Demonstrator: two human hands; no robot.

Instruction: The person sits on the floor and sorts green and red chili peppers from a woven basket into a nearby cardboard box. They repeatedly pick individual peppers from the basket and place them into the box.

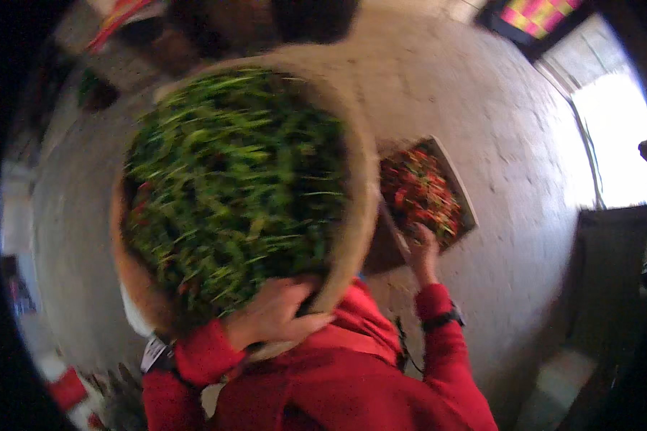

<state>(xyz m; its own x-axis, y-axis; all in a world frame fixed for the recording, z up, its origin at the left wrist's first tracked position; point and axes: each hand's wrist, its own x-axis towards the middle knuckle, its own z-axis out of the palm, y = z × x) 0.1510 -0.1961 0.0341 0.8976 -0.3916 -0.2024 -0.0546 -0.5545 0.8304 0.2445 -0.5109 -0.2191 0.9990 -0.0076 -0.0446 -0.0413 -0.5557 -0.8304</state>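
Note:
A large round basket (364, 183) full of green chilli peppers (232, 178) stands before me, blurred by motion. A few red ones show among the green. My left hand (280, 312) is at its near rim, thumb outside and fingers inside against the peppers. To the right of the basket sits a rectangular box (458, 178) holding mostly red chilli peppers (423, 188). My right hand (424, 245) reaches into the near end of that box, fingertips among the red peppers. Whether those fingers hold any peppers is hidden by blur.
The box and basket stand on a brick-patterned floor (501, 134). A bright doorway (612, 140) opens at the right, with a dark panel (604, 269) below it. Dark blurred objects (312, 19) lie beyond the basket. A cable (407, 345) hangs beside my right leg.

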